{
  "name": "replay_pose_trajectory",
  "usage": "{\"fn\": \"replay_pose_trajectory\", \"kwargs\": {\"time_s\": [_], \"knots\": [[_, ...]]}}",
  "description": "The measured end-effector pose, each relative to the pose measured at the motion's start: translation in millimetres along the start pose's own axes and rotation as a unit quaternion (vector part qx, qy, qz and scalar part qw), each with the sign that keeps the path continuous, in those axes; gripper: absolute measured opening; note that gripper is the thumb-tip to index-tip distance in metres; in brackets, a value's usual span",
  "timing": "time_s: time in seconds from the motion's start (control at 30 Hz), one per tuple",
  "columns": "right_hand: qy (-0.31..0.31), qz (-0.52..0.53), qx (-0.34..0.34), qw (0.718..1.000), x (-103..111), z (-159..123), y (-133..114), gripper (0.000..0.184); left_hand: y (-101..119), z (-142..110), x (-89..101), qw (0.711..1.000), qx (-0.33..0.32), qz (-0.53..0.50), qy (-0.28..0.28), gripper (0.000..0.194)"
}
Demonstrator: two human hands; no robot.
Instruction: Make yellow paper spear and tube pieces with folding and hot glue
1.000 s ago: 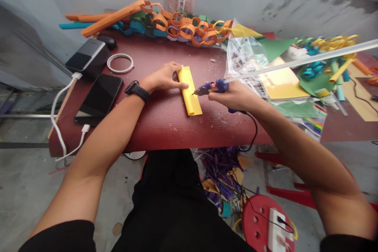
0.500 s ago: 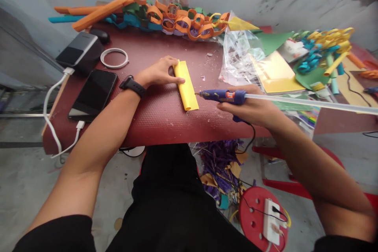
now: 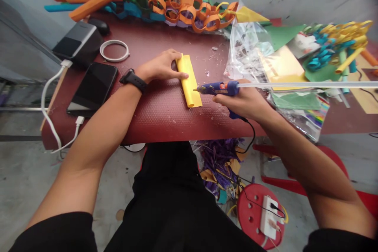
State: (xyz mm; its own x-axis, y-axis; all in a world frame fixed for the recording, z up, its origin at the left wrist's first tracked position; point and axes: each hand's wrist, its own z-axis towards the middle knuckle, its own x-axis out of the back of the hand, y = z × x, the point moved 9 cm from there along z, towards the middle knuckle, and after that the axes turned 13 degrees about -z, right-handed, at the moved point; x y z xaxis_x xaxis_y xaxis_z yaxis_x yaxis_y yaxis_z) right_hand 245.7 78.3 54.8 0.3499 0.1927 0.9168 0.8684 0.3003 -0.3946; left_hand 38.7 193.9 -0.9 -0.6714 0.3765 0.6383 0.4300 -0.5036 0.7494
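Head view: my left hand point(image 3: 162, 67) holds down the yellow paper point(image 3: 187, 86) on the dark red counter point(image 3: 156, 116). Left fingers point(image 3: 179, 75) spread apart, thumb on the rolled part, the others at its far end. Paper lies near the counter's middle, rolled along its left side, flat flap on the right.

My right hand point(image 3: 246, 100) grips the blue glue gun point(image 3: 215, 88), fingers point(image 3: 222, 99) closed round it. Nozzle points left, tip over the flap; can't tell if it touches. Long clear glue stick point(image 3: 301, 84) sticks out the back.

Left side of counter: black phone point(image 3: 95, 86), coiled white cable point(image 3: 127, 53), grey-black box point(image 3: 78, 43). Paper chains point(image 3: 189, 10) along the far edge; clear plastic bag point(image 3: 245, 45) beyond the right hand. Below, red stool point(image 3: 243, 213) carries a white power strip point(image 3: 266, 220).
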Motion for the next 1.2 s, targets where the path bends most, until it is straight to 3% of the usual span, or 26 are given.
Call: {"fn": "replay_pose_trajectory", "kwargs": {"time_s": [0.17, 0.27, 0.43, 0.53, 0.63, 0.87, 1.1, 1.2], "knots": [[-0.044, 0.003, -0.027, 0.999, -6, -3, 0, 0.014, -2, 0, 0.6, 1.0, 0.014, -0.012, 0.005, 0.054], [-0.069, 0.007, -0.035, 0.997, -6, -6, -4, 0.024, -3, 0, 0.7, 1.0, 0.016, -0.018, 0.009, 0.053], [-0.093, -0.001, -0.015, 0.996, -4, -19, -13, 0.023, -2, 0, 1.1, 1.0, 0.01, -0.016, 0.008, 0.054], [-0.111, -0.007, 0.005, 0.994, -2, -30, -17, 0.035, -3, 0, 0.1, 1.0, 0.015, -0.019, 0.002, 0.057], [-0.131, 0.006, 0.013, 0.991, 2, -40, -16, 0.033, -4, 0, 0.5, 1.0, 0.013, -0.019, 0.006, 0.059], [-0.043, 0.025, -0.064, 0.997, 25, -34, 8, 0.024, -4, 0, 1.6, 1.0, 0.015, -0.011, 0.006, 0.054], [0.016, 0.005, -0.043, 0.999, 23, 7, 6, 0.03, -1, 0, 2.1, 1.0, 0.002, -0.015, 0.009, 0.054], [0.008, 0.017, -0.046, 0.999, 18, 26, 4, 0.021, -2, 0, 2.1, 1.0, -0.005, -0.019, 0.012, 0.059]]}}
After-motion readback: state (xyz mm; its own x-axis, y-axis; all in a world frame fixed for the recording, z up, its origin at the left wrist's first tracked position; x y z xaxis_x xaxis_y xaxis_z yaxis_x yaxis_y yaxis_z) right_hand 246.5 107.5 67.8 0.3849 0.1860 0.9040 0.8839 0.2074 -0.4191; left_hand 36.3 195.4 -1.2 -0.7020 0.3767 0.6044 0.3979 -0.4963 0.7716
